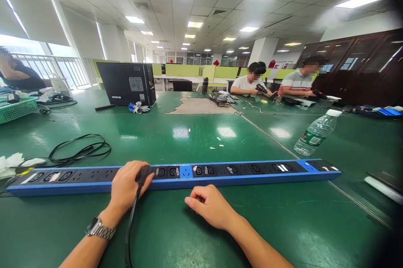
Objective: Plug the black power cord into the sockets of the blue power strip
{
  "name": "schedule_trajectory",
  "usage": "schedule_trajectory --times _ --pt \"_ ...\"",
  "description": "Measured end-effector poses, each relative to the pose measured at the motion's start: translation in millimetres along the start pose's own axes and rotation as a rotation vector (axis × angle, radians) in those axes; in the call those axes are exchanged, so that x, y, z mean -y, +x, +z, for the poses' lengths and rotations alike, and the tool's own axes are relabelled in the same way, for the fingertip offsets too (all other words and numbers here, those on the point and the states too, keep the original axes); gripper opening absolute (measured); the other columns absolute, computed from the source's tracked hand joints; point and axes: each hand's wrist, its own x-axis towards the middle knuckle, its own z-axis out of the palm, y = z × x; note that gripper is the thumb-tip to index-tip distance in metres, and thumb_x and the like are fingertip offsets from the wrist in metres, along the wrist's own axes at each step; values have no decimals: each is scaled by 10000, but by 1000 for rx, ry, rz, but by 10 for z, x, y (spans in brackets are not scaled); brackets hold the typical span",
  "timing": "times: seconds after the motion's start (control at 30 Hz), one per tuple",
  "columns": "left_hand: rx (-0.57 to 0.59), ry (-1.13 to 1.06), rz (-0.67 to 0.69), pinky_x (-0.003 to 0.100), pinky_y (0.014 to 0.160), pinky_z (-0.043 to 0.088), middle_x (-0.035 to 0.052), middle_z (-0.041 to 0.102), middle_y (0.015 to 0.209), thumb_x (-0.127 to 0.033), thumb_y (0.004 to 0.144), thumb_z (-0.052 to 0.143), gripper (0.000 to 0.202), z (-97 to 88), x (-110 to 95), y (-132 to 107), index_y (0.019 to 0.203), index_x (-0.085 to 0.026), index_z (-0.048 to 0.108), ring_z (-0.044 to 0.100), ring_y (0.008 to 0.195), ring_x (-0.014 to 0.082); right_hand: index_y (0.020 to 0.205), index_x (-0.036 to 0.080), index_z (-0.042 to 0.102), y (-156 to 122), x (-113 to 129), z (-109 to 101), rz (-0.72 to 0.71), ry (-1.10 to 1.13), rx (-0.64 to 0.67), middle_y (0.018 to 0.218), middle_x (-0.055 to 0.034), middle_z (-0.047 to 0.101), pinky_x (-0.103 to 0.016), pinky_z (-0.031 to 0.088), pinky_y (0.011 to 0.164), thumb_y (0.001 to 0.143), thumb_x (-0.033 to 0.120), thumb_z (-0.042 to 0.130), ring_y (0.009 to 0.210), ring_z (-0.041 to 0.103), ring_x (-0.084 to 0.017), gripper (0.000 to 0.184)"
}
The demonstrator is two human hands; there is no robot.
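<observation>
A long blue and black power strip (239, 171) lies across the green table in front of me. My left hand (127, 186), with a watch on its wrist, is closed round a black plug (143, 173) that sits on the strip's sockets; the plug's black cable (129, 226) runs back towards me. To the right, my right hand (209, 206) rests on the table just in front of the strip, fingers curled in, with nothing visible in it.
A coil of black cable (80, 150) lies behind the strip at left. A plastic water bottle (316, 132) lies at right. A computer tower (127, 83) stands farther back. Two people sit at the far right, another at far left beside a green basket (17, 108).
</observation>
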Motion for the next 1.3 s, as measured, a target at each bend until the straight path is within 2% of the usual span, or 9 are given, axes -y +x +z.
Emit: schedule_trajectory --times 0.63,0.7,0.8,0.83,0.9,1.0,1.17,1.3 --pt "-62 -51 -26 342 860 475 45 691 954 -458 850 581 266 -15 -21 3 949 -217 635 628 911 215 679 172 651 -9 31 -12 -5 3 -3 567 26 561 -216 304 522 831 388 578 545 440 -97 273" --pt "-114 -111 -102 328 833 487 39 686 932 -471 849 577 277 -70 -33 29 945 -217 630 634 876 205 677 171 649 -3 20 -12 -8 3 -4 566 28 552 -214 302 521 831 385 578 546 434 -95 273" --pt "-269 -185 -284 316 802 498 28 673 914 -495 850 569 307 -177 -86 65 970 -218 619 633 825 194 687 172 653 6 3 -6 -4 4 -1 570 29 553 -212 302 521 834 392 577 548 433 -95 275" --pt "-292 -198 -303 320 812 498 27 672 919 -502 847 571 315 -199 -119 71 978 -220 620 632 830 196 691 172 655 8 -2 -2 -3 2 0 571 29 554 -212 301 520 834 394 577 548 433 -95 275" --pt "-249 -237 -242 331 849 496 34 679 938 -502 847 569 315 -201 -214 74 975 -220 630 633 867 203 694 174 659 9 -9 7 -7 -8 -3 570 30 553 -213 296 517 835 399 578 547 433 -94 277" --pt "-136 -315 -130 343 871 501 62 692 956 -473 854 570 297 -91 -420 82 958 -204 643 635 908 215 687 174 658 13 -14 23 -13 -23 -13 566 31 548 -214 294 516 835 401 579 545 434 -94 282" --pt "-53 -381 -129 361 849 505 67 694 989 -424 882 544 298 173 -781 182 1070 -212 635 629 922 215 675 169 643 27 -18 32 -28 -12 -14 555 36 542 -215 287 508 833 385 580 531 427 -88 275" --pt "67 -310 -120 371 851 478 46 708 964 -394 879 553 245 288 -953 271 1030 -227 651 624 919 221 655 167 628 25 -10 16 -21 -11 -15 544 46 534 -216 281 504 821 365 592 518 417 -83 261"
